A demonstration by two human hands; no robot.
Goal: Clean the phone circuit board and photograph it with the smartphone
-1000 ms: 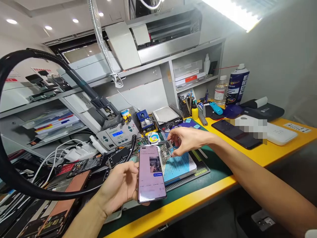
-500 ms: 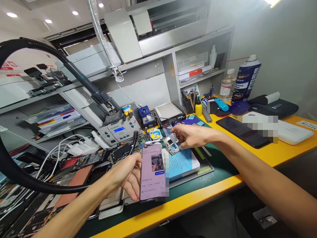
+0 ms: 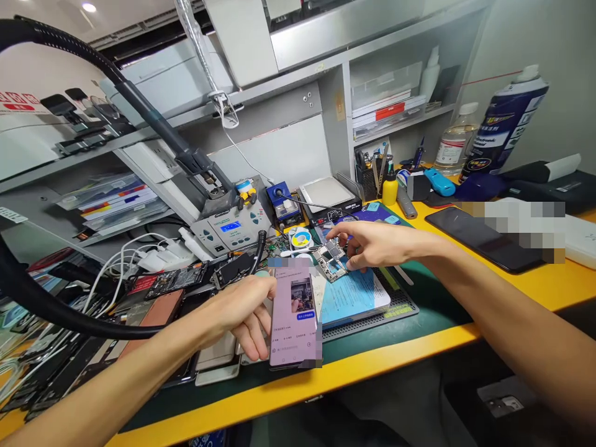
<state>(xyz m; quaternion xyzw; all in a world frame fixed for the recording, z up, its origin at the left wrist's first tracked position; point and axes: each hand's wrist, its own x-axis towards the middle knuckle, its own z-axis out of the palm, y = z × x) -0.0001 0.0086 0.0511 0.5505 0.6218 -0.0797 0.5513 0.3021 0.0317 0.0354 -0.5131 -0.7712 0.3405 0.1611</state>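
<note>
In my left hand is a smartphone with a lit pinkish screen, tilted toward me. The thumb rests along its left edge and the fingers pass behind it. My right hand is closed on the right side of a bare phone circuit board, thumb and forefinger at its edges. Beneath the board lies a blue and white book or box; whether the board touches it I cannot tell. The phone stands just left of this book and partly overlaps it in view.
A grey hot-air station and a blue soldering unit stand behind. Opened phone parts crowd the left side. On the right are a black phone, a spray can and a clear bottle. A black flexible arm curves across the left.
My view has shifted, so the bench items at the back right sit farther right. Both hands keep their grips on the smartphone and the circuit board.
</note>
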